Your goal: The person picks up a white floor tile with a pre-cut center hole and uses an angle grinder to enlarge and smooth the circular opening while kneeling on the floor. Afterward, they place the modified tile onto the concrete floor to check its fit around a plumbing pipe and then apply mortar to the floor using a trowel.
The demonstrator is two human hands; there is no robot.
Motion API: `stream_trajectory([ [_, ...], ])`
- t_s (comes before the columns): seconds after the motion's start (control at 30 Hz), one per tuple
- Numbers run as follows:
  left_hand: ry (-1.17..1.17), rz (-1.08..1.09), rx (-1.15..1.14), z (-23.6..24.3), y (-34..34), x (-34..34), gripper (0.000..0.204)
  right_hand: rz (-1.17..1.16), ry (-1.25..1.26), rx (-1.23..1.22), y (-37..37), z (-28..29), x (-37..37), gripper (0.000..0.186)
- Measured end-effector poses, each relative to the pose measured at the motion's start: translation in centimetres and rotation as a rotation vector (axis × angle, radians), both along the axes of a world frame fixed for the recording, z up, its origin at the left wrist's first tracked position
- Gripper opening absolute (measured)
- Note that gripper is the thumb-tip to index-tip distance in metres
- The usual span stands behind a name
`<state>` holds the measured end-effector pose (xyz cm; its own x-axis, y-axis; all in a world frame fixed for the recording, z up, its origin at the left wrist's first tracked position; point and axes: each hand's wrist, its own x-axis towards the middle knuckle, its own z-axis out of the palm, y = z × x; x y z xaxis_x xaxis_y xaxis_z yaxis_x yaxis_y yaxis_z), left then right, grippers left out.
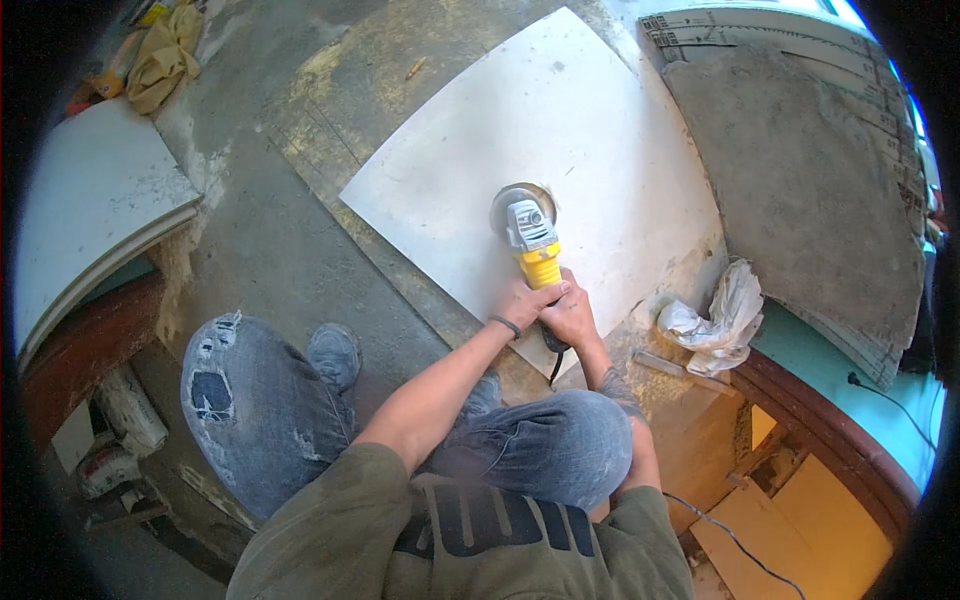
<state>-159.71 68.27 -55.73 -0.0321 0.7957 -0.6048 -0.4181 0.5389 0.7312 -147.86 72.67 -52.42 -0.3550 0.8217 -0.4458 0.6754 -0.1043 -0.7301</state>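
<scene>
Both my hands are closed around the body of a yellow and grey angle grinder [540, 262]. My left hand [522, 304] grips it from the left, a dark band on its wrist. My right hand [570, 312] wraps the rear part from the right, and the fingers of the two hands meet. The grinder's round disc [515, 208] is at the surface of a large white board [620, 180] lying on the floor; whether it touches cannot be made out. A black cord leaves the grinder's rear end below my hands.
A crumpled white plastic bag [720, 318] lies by the board's right corner. Grey dusty sheets [800, 180] lean at the right. White panels [95, 190] stand at the left, with a tan cloth [165, 58] beyond them. A dark cable [735, 540] runs along the lower right.
</scene>
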Motion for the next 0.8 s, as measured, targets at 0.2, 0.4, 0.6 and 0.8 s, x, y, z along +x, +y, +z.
stream_trajectory([
  [0.2, 0.038, 0.005, 0.015, 0.1, 0.1, 0.0, 0.041, 0.028, -0.052, -0.014, 0.1, -0.4, 0.2, 0.047],
  [0.4, 0.069, -0.026, -0.025, 0.4, 0.1, -0.3, 0.046, 0.019, -0.054, -0.006, 0.1, -0.5, 0.2, 0.049],
  [0.6, 0.1, -0.127, -0.12, 0.5, 0.3, -0.7, 0.047, 0.022, -0.036, 0.011, 0.2, -0.3, 0.0, 0.047],
  [0.8, 0.075, -0.097, -0.076, 0.0, 0.2, -0.4, 0.046, 0.02, -0.054, -0.002, 0.3, 0.3, -0.2, 0.049],
])
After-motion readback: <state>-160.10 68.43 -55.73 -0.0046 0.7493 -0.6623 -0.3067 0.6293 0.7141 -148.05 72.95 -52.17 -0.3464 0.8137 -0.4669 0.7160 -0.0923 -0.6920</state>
